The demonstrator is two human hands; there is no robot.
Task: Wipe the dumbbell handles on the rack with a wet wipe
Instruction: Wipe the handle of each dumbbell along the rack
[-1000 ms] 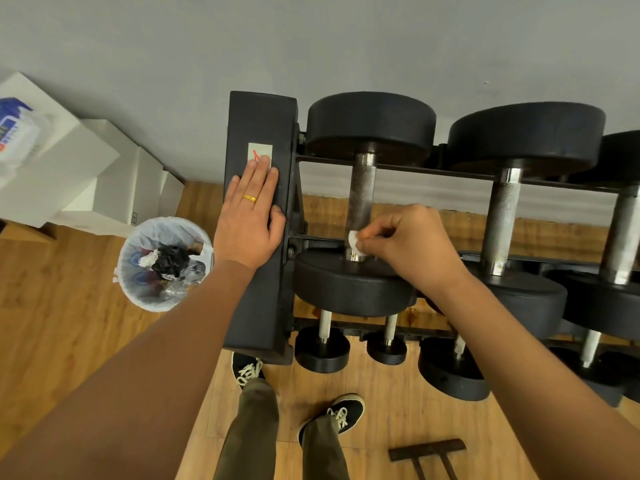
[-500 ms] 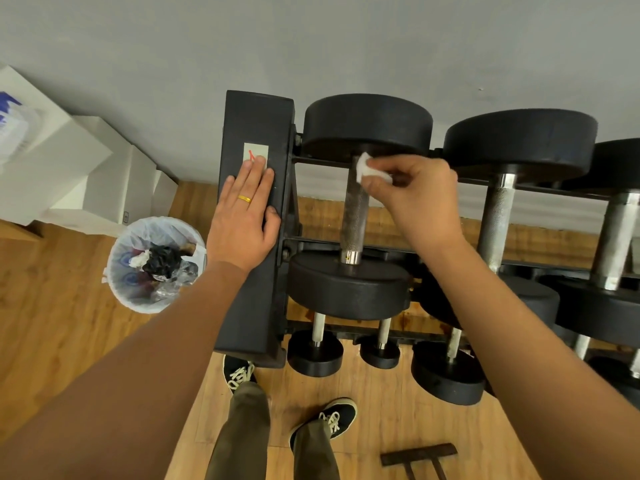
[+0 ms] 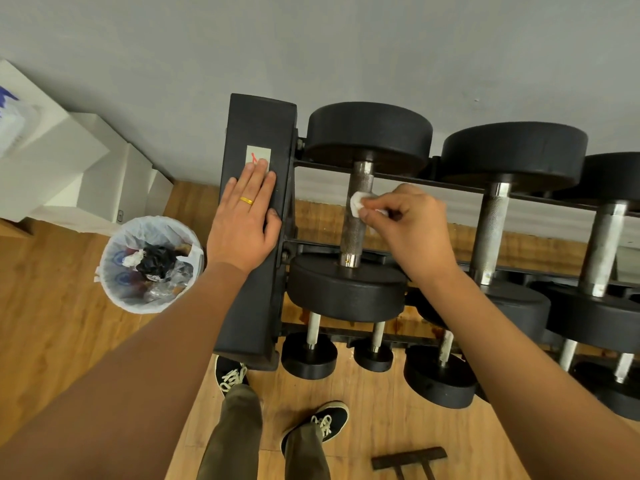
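Right hand (image 3: 412, 230) curled, thumb and forefinger pinching a small crumpled white wet wipe (image 3: 356, 204) against the middle of the knurled steel handle (image 3: 355, 237) of a black round-headed dumbbell (image 3: 346, 296). Left of the grip, the left hand (image 3: 242, 223) lies flat, fingers straight, on the black metal rack end post (image 3: 256, 126).

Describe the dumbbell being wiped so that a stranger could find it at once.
Start at the rack's black end panel, where the left hand lies flat. The top-tier dumbbell next to that panel is the one. Only its handle has a white wet wipe held against it by the right hand.
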